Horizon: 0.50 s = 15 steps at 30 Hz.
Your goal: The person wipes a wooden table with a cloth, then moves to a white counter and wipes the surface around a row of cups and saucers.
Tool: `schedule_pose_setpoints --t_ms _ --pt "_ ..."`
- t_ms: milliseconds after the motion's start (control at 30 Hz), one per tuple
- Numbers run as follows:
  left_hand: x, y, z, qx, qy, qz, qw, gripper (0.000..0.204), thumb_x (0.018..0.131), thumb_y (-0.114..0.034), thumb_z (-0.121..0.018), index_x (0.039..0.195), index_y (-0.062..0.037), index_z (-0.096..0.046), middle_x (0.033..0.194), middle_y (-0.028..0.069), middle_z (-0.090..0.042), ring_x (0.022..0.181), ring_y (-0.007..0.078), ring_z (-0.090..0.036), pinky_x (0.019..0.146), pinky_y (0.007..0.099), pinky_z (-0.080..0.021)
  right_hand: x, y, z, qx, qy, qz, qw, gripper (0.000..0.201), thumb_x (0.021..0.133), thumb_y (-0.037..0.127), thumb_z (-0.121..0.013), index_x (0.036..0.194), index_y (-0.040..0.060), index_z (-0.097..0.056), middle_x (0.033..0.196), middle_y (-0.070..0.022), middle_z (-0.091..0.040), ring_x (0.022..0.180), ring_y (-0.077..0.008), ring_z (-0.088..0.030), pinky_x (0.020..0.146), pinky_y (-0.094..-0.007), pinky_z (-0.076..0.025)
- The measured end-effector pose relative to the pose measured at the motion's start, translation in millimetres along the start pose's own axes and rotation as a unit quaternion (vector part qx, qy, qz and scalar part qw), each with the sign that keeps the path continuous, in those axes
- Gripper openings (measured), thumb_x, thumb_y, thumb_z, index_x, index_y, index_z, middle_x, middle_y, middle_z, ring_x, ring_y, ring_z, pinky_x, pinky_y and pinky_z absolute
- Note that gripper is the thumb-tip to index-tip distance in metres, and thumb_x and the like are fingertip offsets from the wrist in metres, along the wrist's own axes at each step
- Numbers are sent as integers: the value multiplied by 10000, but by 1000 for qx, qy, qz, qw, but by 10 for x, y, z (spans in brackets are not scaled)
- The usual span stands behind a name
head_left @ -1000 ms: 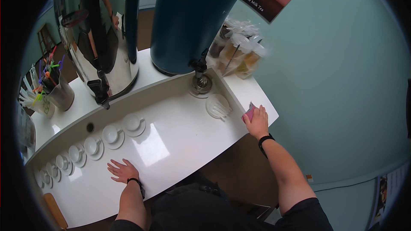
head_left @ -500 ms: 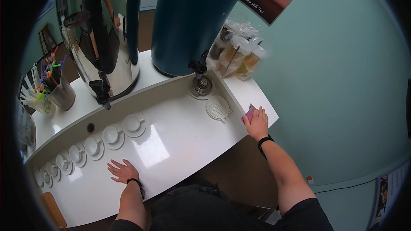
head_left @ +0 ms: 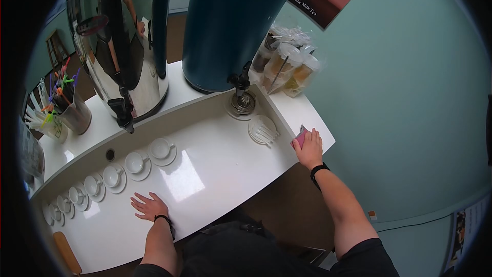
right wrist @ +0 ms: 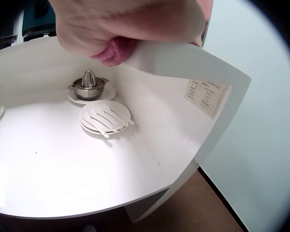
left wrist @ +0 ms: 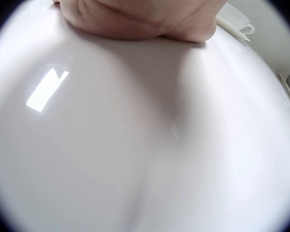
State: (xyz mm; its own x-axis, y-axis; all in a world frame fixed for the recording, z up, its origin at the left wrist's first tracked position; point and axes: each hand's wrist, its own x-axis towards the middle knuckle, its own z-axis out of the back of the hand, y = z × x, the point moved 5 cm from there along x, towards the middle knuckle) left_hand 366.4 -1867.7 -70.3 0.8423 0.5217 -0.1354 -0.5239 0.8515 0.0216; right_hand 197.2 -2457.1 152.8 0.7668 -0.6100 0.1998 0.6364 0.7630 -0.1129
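Observation:
My left hand rests palm down on the white counter, fingers spread, holding nothing. In the left wrist view, its heel touches the glossy surface. At the right end, my right hand lies over a pink cloth on the raised ledge, its fingers stretched forward. A bunched part of the cloth shows under the palm in the right wrist view, at the ledge's inner edge. Nearest the left hand is a row of several white cups on saucers.
White spoons lie on stacked plates by the right wall, beside a metal citrus juicer. A mirrored dispenser and a blue one stand behind. Bagged drinks, straws and a wooden-looking piece are around.
The head view has shifted slightly, so everything sits a little farther right and lower. Both hands keep their places on the counter and the cloth.

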Motion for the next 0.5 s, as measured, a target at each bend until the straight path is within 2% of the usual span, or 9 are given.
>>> schedule_pose_setpoints --t_ms 500 --pt "9 5 -17 -1 1 0 1000 684 1069 -478 -431 1657 -177 -251 1737 99 -192 1611 266 -162 1244 620 -162 1 -2 -17 -4 -9 2 1000 711 990 521 -588 1355 -85 -517 1539 -374 -422 1471 -502 -371 1225 -565 -273"
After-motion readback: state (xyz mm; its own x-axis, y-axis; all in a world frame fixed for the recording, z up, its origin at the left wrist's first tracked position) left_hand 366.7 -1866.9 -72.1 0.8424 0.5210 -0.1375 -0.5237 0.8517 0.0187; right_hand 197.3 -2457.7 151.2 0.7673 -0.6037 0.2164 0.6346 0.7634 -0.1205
